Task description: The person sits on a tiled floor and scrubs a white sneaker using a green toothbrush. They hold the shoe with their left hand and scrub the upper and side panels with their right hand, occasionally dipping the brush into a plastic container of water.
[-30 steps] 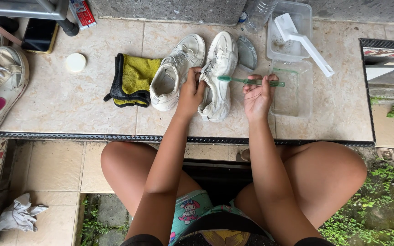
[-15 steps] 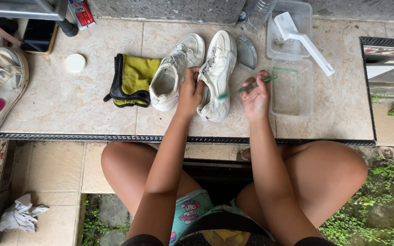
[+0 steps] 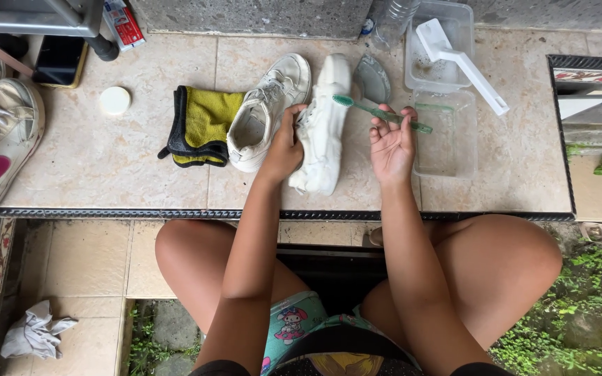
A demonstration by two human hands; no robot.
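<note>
Toothbrush [image 3: 382, 113] now off the shoe [image 3: 322, 125]

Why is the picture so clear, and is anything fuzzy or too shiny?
In the head view, soft even daylight leaves only faint shadows; the white shoe in the left hand looks bright but not washed out; the green toothbrush in the right hand is sharp; no glare; the tile edges bow slightly near the frame's borders.

Setting: outdoor porch or yard step of a home. Evidence: beige tiled ledge [image 3: 106, 160] with patterned dark border, rough stone wall [image 3: 252, 14] behind, moss and weeds [image 3: 580, 306] at ground level. Household items present: 2 white sneakers [image 3: 273, 104], yellow cloth [image 3: 203, 122], clear plastic tubs [image 3: 447, 136], crumpled rag [image 3: 33, 334] on lower tiles.
</note>
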